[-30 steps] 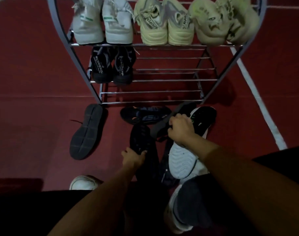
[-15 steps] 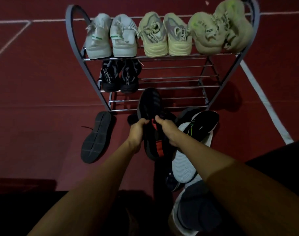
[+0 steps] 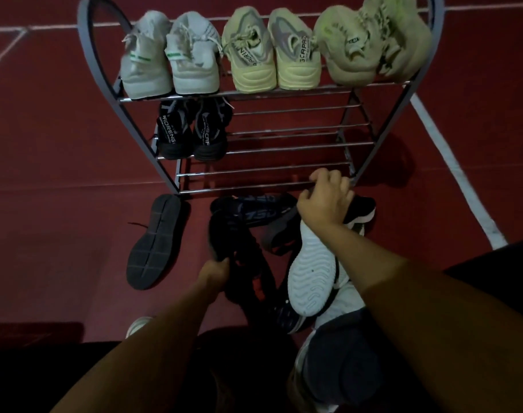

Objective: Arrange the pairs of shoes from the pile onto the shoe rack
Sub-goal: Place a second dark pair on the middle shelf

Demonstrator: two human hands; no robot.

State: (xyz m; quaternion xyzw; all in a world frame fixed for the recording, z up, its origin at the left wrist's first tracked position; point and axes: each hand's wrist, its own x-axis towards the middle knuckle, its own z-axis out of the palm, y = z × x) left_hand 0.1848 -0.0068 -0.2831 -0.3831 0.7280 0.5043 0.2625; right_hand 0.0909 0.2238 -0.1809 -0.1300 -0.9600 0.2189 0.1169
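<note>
The grey metal shoe rack holds three pale pairs on its top tier and a black pair at the left of the middle tier. A pile of dark shoes lies on the floor in front of it. My left hand grips a black shoe with red marks, held low over the pile. My right hand is closed over the top of a black shoe with a white sole at the pile's right. A white-soled shoe lies sole up under my right wrist.
A single black shoe lies sole up on the red floor to the left of the pile. A white shoe toe shows near my left forearm. A grey shoe sits at the bottom right. White floor lines run past the rack's right side.
Half a second ago both hands held the black shoe up before the rack. Now my left hand alone holds it lower, and my right hand has moved right onto the black and white shoe.
</note>
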